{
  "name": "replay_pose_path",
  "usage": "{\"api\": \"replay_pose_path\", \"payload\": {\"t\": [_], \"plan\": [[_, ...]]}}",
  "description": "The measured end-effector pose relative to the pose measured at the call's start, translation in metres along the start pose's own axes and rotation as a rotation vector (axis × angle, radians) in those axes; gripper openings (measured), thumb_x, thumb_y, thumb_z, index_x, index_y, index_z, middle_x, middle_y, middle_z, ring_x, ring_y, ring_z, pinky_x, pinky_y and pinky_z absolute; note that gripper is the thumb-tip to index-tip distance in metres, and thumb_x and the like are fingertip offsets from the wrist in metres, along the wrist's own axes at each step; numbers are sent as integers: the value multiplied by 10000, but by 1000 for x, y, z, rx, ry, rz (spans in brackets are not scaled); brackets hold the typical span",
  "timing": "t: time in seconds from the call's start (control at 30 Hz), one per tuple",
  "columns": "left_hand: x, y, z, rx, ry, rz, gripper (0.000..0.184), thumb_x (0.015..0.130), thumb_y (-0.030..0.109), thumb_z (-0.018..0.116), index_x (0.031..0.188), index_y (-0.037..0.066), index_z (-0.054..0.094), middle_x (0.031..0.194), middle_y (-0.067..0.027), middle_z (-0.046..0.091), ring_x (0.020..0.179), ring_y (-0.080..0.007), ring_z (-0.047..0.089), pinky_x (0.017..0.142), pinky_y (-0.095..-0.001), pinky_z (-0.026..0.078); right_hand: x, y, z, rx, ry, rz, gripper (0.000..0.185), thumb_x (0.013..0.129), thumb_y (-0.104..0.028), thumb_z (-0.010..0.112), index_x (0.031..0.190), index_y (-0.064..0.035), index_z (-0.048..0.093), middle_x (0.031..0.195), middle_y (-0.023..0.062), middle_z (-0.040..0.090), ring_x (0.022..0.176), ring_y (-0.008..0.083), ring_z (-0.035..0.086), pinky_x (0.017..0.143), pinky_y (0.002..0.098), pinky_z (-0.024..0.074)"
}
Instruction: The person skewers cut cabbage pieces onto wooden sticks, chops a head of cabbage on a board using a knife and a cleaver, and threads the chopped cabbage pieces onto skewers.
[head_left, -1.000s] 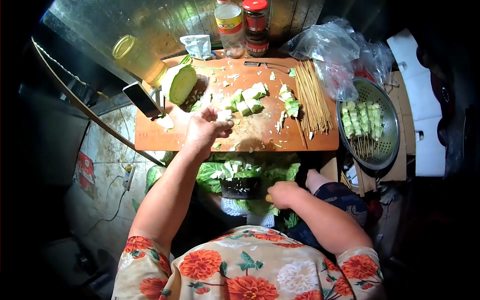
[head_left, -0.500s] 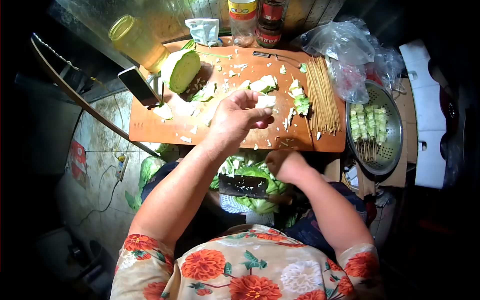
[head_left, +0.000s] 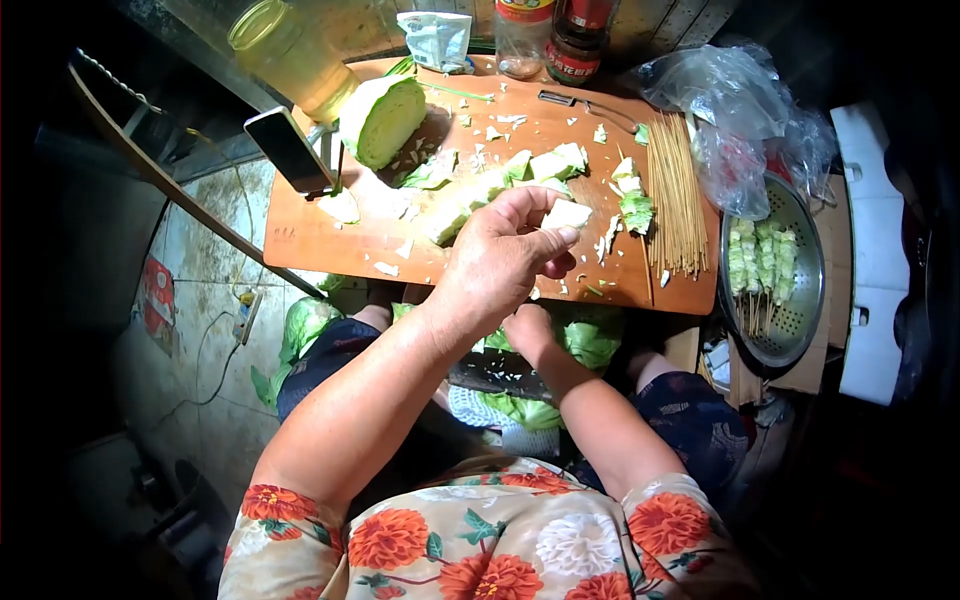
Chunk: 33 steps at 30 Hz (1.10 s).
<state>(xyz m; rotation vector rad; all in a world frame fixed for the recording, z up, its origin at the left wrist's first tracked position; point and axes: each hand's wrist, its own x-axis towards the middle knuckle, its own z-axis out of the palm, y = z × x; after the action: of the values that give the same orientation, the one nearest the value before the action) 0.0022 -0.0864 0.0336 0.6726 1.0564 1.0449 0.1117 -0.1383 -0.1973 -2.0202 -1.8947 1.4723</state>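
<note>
Above the orange board [head_left: 340, 262], my left hand [head_left: 512, 235] pinches a pale cabbage piece [head_left: 568, 214] between thumb and fingers. Below the board's near edge, my right hand [head_left: 527, 328] reaches in among cut cabbage leaves [head_left: 592, 340] at my lap; its fingertips are hidden. A dark cleaver blade [head_left: 490, 376] with white bits on it lies just under that hand. Beyond my left hand are loose cabbage pieces [head_left: 560, 162] and a cut cabbage half [head_left: 385, 122]. To the right, a skewer with cabbage pieces on it [head_left: 632, 200] lies beside a bundle of bare bamboo skewers [head_left: 676, 200].
A metal colander [head_left: 800, 335] at the right holds several loaded cabbage skewers [head_left: 762, 258]. Near it lies a clear plastic bag [head_left: 730, 100]. A phone [head_left: 287, 150] leans at the board's left, before a jar of yellowish liquid [head_left: 295, 62]. A peeler [head_left: 580, 102] lies at the back.
My right hand has moved left and in toward the cabbage leaves, near my left hand. The left hand still holds its cabbage piece. The view has shifted slightly.
</note>
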Motion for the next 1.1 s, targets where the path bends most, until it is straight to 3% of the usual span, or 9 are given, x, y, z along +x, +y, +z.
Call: {"api": "replay_pose_path", "payload": {"t": [0.1,0.17,0.3,0.33,0.4,0.47,0.6,0.7,1.1], "plan": [[-1,0,-4,-11,3,-3,229,878,50,630,1089,3,554,910,-36,590,752,-114,582,696,-240,471,1,5,6,34,87,-71,370,858,-294,574,897,66,650,932,249,665,882,368,651,794,417,494],[1,1,-8,34,40,-32,236,872,40,633,1090,-2,552,894,-40,592,745,-116,582,686,-239,470,-10,3,-8,327,-43,-63,238,810,-188,677,866,41,638,818,131,677,736,203,650,698,322,507],[4,0,-14,-6,29,56,226,860,10,624,1071,-15,547,845,-52,596,718,-133,588,659,-250,478,-43,-13,-53,353,-105,-342,278,769,-237,729,938,-35,640,821,125,663,720,221,629,694,330,500],[2,3,-13,-13,20,68,226,860,10,624,1071,-15,547,845,-52,596,718,-133,588,659,-250,478,-55,-29,-72,171,-47,-429,290,774,-240,727,946,-27,633,823,103,661,714,214,621,695,327,502],[-3,10,-12,45,56,60,230,849,-7,620,1066,-19,545,841,-60,600,701,-145,595,649,-261,486,-74,-44,-101,175,-56,-519,236,794,-189,717,929,-19,624,844,93,663,746,187,624,707,318,506],[-3,11,-15,77,84,45,237,827,-16,638,1049,-30,553,826,-71,606,673,-150,601,617,-265,495,-103,-72,-139,380,-205,-448,175,853,-52,652,1009,-1,594,893,28,616,841,86,589,779,241,494],[-4,8,-23,86,74,91,234,813,-20,661,1025,-54,566,842,-80,632,679,-153,622,617,-260,510,-127,-89,-179,684,-108,-538,251,838,-30,685,1076,-16,606,975,26,628,894,83,599,800,237,497],[-5,7,-25,162,26,57,289,807,5,694,1060,-73,580,850,-84,652,702,-147,637,629,-255,519,-124,-93,-185,625,56,-708,228,843,-11,667,1065,-17,615,1002,31,593,913,97,592,801,242,492],[-8,20,-17,171,-35,-76,298,825,-39,651,1113,-69,580,899,-94,648,746,-132,619,646,-253,518,-116,-101,-197,566,140,-701,238,850,35,643,1080,-1,594,1011,21,582,933,105,579,839,240,471]]}}
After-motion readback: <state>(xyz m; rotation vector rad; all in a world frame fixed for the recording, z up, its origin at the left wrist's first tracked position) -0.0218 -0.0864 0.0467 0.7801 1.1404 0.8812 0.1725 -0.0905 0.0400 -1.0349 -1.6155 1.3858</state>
